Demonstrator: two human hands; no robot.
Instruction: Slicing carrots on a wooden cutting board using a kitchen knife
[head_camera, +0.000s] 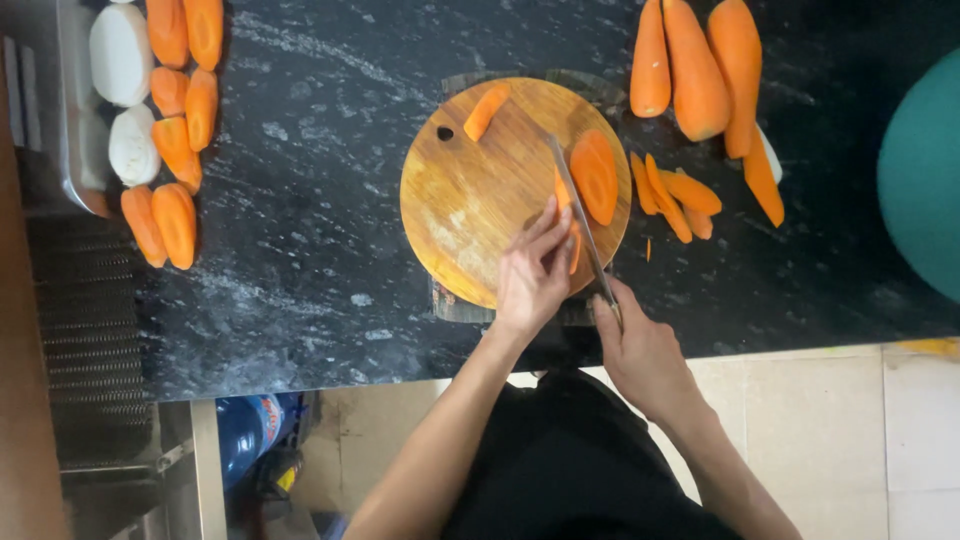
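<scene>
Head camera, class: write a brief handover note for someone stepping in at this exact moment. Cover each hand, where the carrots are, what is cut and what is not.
Left hand: fingertips pressing a carrot piece on the round wooden cutting board.
Right hand: gripping the knife, blade lying along that piece.
On the board: one halved carrot right of the blade, a small piece near the top.
Done: cut strips right of the board; peeled carrot pieces and white vegetable chunks at far left.
Left: three whole peeled carrots at top right, uncut.
</scene>
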